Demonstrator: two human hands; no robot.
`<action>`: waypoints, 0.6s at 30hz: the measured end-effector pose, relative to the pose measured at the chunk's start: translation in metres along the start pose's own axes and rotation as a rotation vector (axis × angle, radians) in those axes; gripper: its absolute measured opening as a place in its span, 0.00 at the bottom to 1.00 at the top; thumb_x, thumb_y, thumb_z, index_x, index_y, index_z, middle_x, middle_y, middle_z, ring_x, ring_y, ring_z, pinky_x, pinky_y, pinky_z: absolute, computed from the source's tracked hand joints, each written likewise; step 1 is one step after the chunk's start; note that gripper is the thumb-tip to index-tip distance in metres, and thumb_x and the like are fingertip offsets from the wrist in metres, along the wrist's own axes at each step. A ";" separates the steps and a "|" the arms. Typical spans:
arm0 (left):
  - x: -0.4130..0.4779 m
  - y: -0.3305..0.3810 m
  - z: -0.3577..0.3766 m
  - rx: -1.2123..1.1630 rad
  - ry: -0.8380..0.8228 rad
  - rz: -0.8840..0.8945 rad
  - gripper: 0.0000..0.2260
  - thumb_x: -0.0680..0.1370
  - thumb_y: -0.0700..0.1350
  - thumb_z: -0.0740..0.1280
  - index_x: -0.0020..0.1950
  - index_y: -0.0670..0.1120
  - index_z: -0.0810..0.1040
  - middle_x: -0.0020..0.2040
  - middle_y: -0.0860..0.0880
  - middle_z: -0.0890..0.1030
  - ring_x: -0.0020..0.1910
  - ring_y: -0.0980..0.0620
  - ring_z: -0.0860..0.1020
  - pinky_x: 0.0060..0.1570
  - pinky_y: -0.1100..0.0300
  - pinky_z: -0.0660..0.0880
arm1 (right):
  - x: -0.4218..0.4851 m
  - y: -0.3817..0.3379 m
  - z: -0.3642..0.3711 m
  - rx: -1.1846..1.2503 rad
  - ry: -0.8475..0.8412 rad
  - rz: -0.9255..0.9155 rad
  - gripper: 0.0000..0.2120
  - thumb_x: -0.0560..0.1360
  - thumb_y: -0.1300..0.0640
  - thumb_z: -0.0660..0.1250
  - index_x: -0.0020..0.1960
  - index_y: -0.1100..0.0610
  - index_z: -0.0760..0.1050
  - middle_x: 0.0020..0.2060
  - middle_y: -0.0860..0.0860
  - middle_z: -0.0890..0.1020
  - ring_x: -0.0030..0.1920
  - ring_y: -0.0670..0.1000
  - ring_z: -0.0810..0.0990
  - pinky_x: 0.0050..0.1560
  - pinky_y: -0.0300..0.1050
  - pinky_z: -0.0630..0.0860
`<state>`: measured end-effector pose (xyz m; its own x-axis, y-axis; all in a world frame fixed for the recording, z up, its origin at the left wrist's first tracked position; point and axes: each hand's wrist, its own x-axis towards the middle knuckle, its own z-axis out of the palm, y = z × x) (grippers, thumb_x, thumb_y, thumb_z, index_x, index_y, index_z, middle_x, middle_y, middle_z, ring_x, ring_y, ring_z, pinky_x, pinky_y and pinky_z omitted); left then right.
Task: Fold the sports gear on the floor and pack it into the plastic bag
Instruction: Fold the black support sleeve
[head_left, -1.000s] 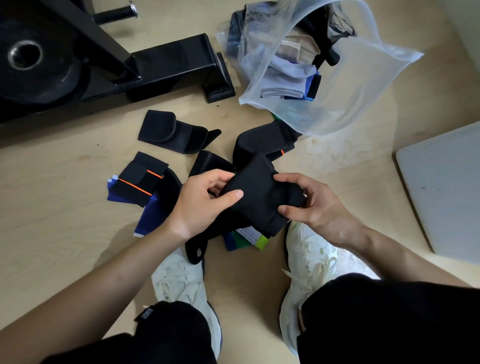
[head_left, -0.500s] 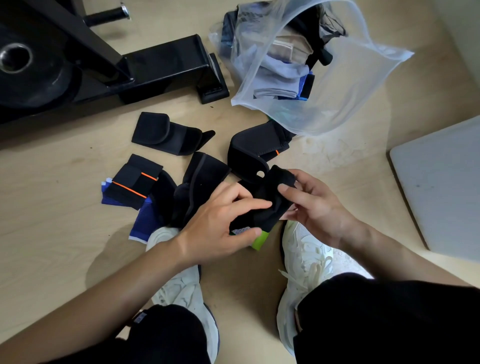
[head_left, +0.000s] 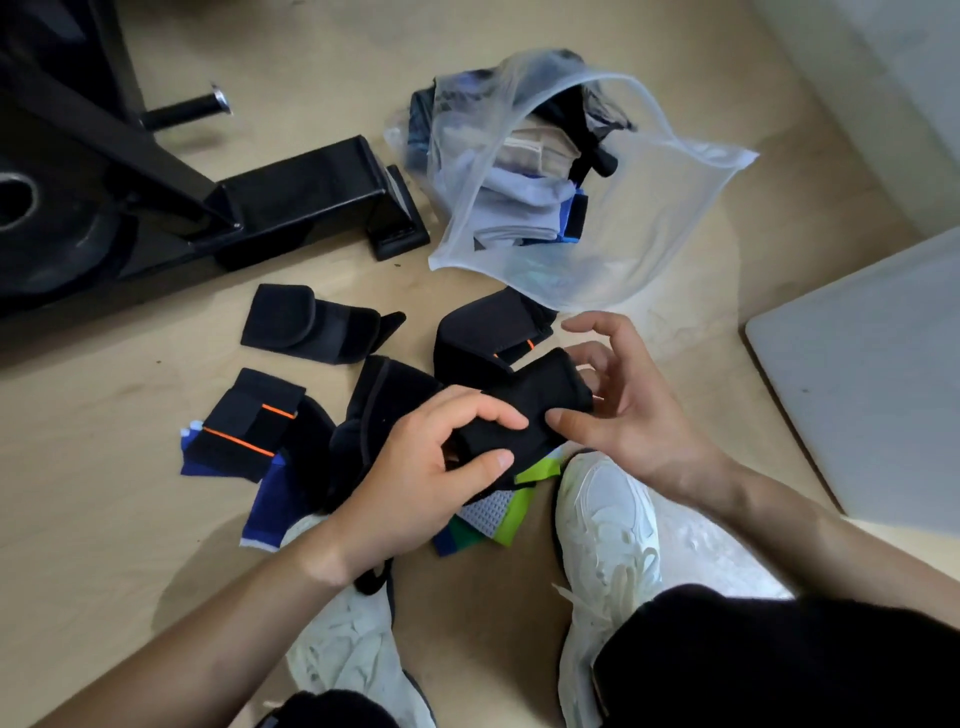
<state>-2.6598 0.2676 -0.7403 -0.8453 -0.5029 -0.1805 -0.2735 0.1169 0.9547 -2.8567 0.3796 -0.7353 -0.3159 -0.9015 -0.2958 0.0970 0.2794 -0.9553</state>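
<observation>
item: black wrap (head_left: 524, 410), folded small, held over the pile of gear between the white shoes (head_left: 605, 525). left hand (head_left: 415, 478): thumb and fingers clamped on its near end, as half a second ago. right hand (head_left: 623, 410): thumb still on the wrap, fingers now spread apart and lifted, where before they curled round it. plastic bag (head_left: 649, 228): open on the floor beyond, part filled, unchanged. other black wraps (head_left: 311, 327) lie where they were.

no legible txt, no labels, no nos.
</observation>
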 end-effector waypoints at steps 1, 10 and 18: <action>0.005 0.006 -0.003 0.075 -0.008 0.045 0.13 0.76 0.37 0.73 0.57 0.51 0.83 0.54 0.56 0.79 0.59 0.52 0.79 0.58 0.66 0.71 | 0.002 -0.009 -0.007 -0.115 -0.028 -0.042 0.31 0.69 0.68 0.72 0.68 0.50 0.66 0.56 0.53 0.79 0.53 0.53 0.80 0.53 0.57 0.79; 0.049 0.052 -0.036 0.506 0.074 0.332 0.13 0.76 0.41 0.73 0.59 0.51 0.82 0.62 0.56 0.77 0.57 0.55 0.79 0.57 0.57 0.74 | 0.014 -0.058 -0.034 -0.409 -0.115 -0.163 0.18 0.74 0.69 0.72 0.58 0.53 0.76 0.47 0.47 0.81 0.42 0.51 0.79 0.45 0.51 0.79; 0.110 0.080 -0.074 1.122 0.305 0.503 0.21 0.75 0.46 0.72 0.68 0.47 0.78 0.73 0.38 0.69 0.63 0.35 0.71 0.57 0.45 0.72 | 0.055 -0.051 -0.065 -0.605 0.260 -0.403 0.20 0.76 0.67 0.69 0.63 0.50 0.79 0.57 0.47 0.80 0.57 0.46 0.79 0.54 0.40 0.76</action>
<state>-2.7407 0.1582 -0.6664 -0.8694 -0.3513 0.3474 -0.3179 0.9361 0.1507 -2.9404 0.3375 -0.7030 -0.4359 -0.8864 0.1560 -0.5819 0.1453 -0.8002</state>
